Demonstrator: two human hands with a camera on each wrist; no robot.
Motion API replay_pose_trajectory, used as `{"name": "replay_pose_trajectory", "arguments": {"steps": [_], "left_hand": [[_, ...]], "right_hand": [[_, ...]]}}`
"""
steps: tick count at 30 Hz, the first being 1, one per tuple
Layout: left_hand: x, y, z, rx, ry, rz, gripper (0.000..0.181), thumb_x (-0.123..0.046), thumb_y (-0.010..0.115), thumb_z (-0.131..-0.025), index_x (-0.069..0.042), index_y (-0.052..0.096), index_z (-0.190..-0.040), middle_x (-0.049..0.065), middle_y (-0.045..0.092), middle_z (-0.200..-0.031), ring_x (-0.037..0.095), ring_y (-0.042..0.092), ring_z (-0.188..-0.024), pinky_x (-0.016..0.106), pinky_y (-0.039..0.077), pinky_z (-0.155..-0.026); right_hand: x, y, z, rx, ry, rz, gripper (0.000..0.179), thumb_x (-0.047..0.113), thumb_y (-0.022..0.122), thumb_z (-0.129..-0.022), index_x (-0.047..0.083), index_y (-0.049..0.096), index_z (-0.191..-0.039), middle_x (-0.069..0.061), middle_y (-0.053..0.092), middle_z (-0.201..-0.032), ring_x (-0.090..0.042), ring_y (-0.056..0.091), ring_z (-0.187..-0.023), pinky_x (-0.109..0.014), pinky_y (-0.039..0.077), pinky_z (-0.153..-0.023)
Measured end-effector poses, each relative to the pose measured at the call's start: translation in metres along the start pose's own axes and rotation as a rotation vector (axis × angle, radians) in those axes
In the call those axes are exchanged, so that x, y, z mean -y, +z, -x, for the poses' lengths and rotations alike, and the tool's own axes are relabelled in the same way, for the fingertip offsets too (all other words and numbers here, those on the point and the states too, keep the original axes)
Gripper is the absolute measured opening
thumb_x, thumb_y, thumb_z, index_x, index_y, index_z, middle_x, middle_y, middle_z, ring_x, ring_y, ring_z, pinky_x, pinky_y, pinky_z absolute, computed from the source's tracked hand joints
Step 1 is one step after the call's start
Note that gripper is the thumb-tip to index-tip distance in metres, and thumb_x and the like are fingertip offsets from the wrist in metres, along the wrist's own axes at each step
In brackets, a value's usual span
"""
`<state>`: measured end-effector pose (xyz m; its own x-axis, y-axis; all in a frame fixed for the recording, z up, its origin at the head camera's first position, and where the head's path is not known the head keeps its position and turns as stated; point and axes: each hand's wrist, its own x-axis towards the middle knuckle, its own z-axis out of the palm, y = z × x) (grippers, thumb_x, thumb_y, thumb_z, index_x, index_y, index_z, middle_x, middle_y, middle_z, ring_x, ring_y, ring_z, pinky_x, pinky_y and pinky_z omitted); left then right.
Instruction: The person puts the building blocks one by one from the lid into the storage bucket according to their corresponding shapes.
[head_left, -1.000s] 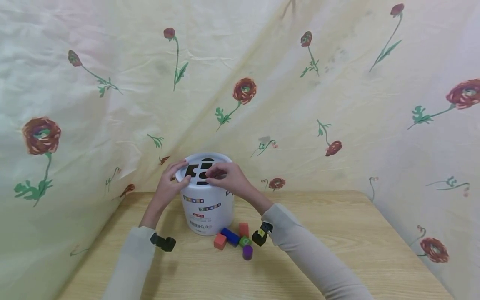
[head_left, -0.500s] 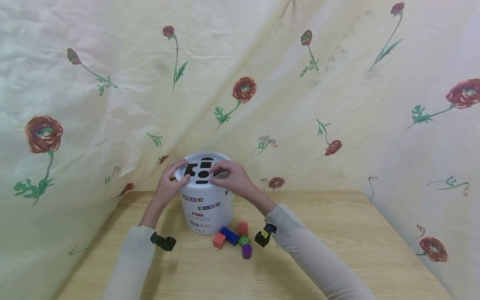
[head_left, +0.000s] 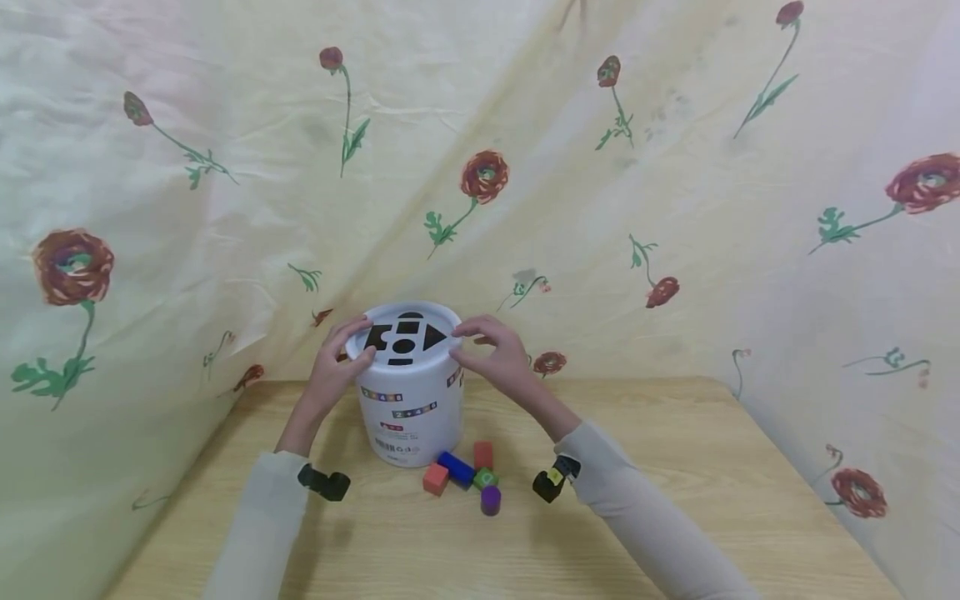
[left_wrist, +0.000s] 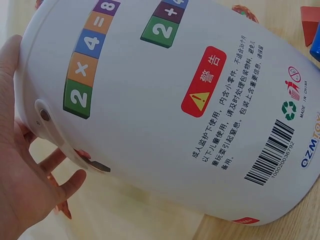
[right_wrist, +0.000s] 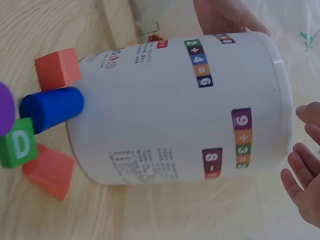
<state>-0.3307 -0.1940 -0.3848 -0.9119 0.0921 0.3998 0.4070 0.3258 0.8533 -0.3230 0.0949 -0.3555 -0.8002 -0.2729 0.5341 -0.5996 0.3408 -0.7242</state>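
Observation:
A white bucket (head_left: 412, 417) with a shape-sorting lid (head_left: 386, 361) stands upright on the table. My left hand (head_left: 333, 367) holds its left rim, thumb and forefinger on the lid's edge. In the left wrist view, the other fingers (left_wrist: 55, 162) lie beside the bucket's handle (left_wrist: 55, 130). My right hand (head_left: 495, 354) is at the right rim with extended fingers and nothing in them. Before the bucket lie a red cube (head_left: 435, 479), a blue cylinder (head_left: 456, 469), a green lettered cube (head_left: 485, 478), a second red block (head_left: 483, 455) and a purple cylinder (head_left: 491, 501).
The wooden table (head_left: 660, 467) extends to the right and toward me. Close behind the bucket hangs a flowered cloth (head_left: 570, 225), which also runs along both sides. Dark wrist cameras sit below my left sleeve (head_left: 262, 517) and right sleeve (head_left: 645, 508).
My right hand has moved right, from over the middle of the lid to its right rim, uncovering the triangular hole. The left hand has kept its place, and the blocks lie unmoved.

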Motion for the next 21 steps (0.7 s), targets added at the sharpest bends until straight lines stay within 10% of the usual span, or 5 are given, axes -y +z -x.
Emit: {"name": "replay_pose_trajectory", "arguments": {"steps": [9, 21], "left_hand": [[0.001, 0.0, 0.0, 0.001, 0.001, 0.025, 0.057, -0.02, 0.064, -0.096, -0.009, 0.048, -0.15, 0.008, 0.032, -0.164, 0.033, 0.031, -0.148, 0.058, 0.034, -0.115], [0.002, 0.0, 0.0, -0.002, 0.01, 0.043, 0.056, -0.019, 0.062, -0.097, -0.009, 0.048, -0.15, 0.009, 0.031, -0.164, 0.034, 0.03, -0.149, 0.057, 0.034, -0.115]], "right_hand": [[-0.019, -0.011, 0.02, 0.056, 0.091, -0.002, 0.031, 0.019, 0.077, -0.091, 0.005, 0.071, -0.119, -0.012, 0.07, -0.121, -0.03, 0.064, -0.116, -0.053, 0.052, -0.1], [-0.061, -0.009, 0.051, 0.42, 0.136, 0.213, 0.028, 0.022, 0.077, -0.09, 0.009, 0.073, -0.114, -0.013, 0.074, -0.115, -0.028, 0.068, -0.107, -0.048, 0.056, -0.094]]}}
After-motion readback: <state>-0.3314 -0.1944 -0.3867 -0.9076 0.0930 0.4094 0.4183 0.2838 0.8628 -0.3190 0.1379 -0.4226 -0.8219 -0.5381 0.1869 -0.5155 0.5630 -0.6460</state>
